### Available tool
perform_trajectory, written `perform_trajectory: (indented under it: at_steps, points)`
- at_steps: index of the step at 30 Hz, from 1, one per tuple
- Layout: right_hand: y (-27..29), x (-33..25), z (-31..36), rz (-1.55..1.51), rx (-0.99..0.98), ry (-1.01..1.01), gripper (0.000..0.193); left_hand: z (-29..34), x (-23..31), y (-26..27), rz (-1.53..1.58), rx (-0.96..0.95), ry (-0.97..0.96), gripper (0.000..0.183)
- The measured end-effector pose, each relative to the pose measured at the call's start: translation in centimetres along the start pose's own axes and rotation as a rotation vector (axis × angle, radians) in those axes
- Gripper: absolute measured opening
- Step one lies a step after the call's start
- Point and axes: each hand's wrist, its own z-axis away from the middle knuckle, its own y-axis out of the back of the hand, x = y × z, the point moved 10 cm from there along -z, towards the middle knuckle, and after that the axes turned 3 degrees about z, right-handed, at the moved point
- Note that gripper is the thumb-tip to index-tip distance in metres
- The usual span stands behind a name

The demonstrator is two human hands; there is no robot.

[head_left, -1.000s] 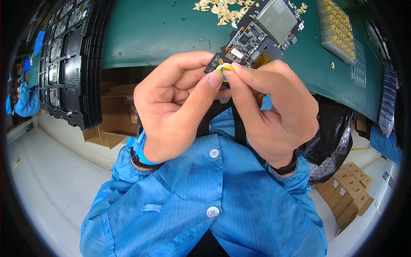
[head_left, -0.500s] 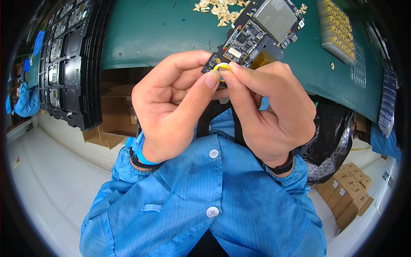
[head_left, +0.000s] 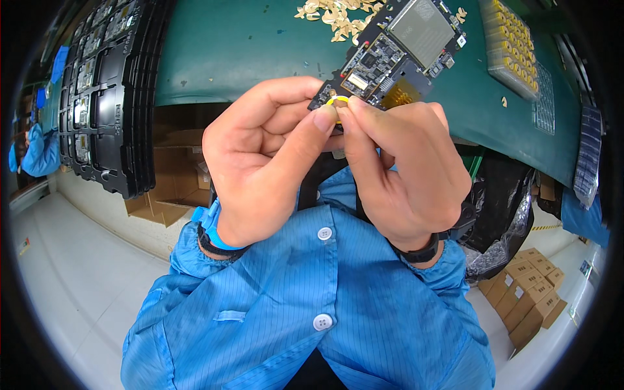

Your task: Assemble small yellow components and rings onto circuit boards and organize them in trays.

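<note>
Green bench (head_left: 234, 58) ahead; circuit bd. (head_left: 383, 58) held by its near edge. L hand (head_left: 263, 153) grips bd. corner; R hand (head_left: 409, 169) pinches yellow-rimmed disc (head_left: 338, 100) there, thumb-to-index; uneven pressure could slip it.

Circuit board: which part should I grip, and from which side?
Probably the dark lower-left corner of the circuit board, pinched across its thin edge from the left, thumb on the upper face, as the left hand does. The board slants up to the right, and the large metal cover and exposed components sit farther up its face.
</note>
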Motion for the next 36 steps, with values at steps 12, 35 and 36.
perform_trajectory:
  at_steps: [12, 35, 36]
  points:
    - [-0.8, -0.2, -0.5, 0.117, -0.316, 0.084, 0.043, -0.6, -0.1, 1.1, -0.02, 0.049, 0.054, 0.024]
    - [-1.0, 0.6, 0.0, 0.076, -0.239, 0.095, 0.048, -1.2, -0.6, 0.8, 0.058, 0.014, 0.067, 0.021]
    - [-1.0, 0.6, 0.1, 0.073, -0.228, 0.105, 0.048, -1.2, -0.6, 0.9, 0.054, 0.012, 0.064, 0.021]
